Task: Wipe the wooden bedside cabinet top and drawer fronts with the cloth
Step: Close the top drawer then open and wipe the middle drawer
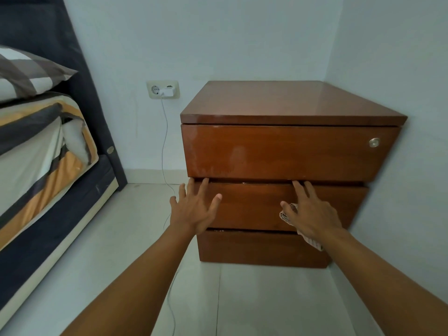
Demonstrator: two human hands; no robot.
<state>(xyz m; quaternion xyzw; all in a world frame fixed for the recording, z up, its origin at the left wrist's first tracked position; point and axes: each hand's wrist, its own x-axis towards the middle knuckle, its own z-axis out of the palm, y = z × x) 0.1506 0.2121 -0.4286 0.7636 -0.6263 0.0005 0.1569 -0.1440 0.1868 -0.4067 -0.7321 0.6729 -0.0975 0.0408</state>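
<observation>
The wooden bedside cabinet (286,151) stands in the room's corner with three drawer fronts and a glossy top (291,100). Both hands rest on the middle drawer front (252,207). My left hand (194,209) is spread flat at its left end, fingertips reaching the gap under the top drawer. My right hand (312,214) lies toward the right, two fingers hooked over the drawer's upper edge. A pale checked cloth (312,241) is pinned under the right palm, showing at the thumb and hanging below the wrist.
A bed (43,161) with striped bedding and a dark headboard fills the left side. A wall socket (163,89) holds a white charger whose cable (167,166) trails down across the pale tiled floor between bed and cabinet. Walls close in behind and right.
</observation>
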